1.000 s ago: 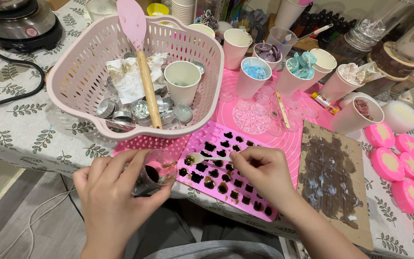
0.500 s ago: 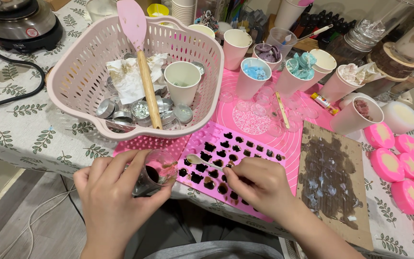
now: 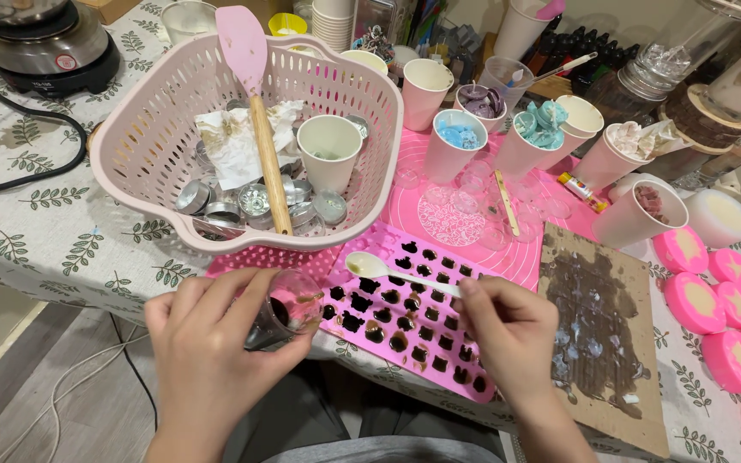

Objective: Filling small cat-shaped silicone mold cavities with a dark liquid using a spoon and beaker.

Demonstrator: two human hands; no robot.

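Observation:
My left hand (image 3: 207, 347) grips a small clear glass cup (image 3: 285, 309) with dark brown liquid, tilted over the table's front edge. My right hand (image 3: 508, 330) holds a white plastic spoon (image 3: 383, 270) by its handle, the bowl pointing left and hovering between the cup and a pink silicone mould (image 3: 409, 317). The mould lies flat in front of me; many of its small cavities hold dark brown liquid.
A pale pink basket (image 3: 143, 141) behind the mould holds a spatula (image 3: 255, 103), tins, a paper cup and crumpled paper. Paper cups (image 3: 452, 146) with coloured bits stand on a pink mat. A stained cardboard sheet (image 3: 598, 330) and pink round soaps (image 3: 718, 296) lie right. A hotplate (image 3: 45, 43) sits far left.
My right hand has lifted the spoon from the mould and swung its bowl left toward the cup. The left hand and cup have barely moved.

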